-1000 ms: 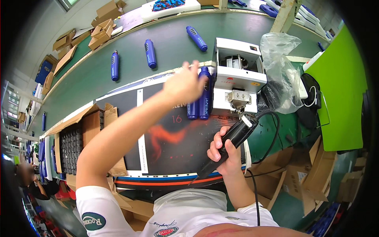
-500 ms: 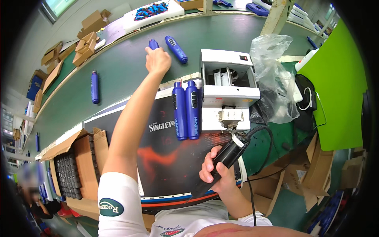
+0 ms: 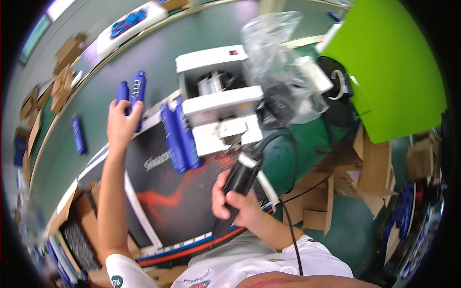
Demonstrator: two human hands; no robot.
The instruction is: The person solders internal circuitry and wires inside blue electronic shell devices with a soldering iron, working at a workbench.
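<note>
Two blue tubes (image 3: 139, 85) over the worktop (image 3: 163, 60) meet the left hand (image 3: 121, 122), its fingers parted, hold unclear; uneven pressure could make one slip. The right hand (image 3: 242, 207) curls round a black tool (image 3: 241, 177).
</note>
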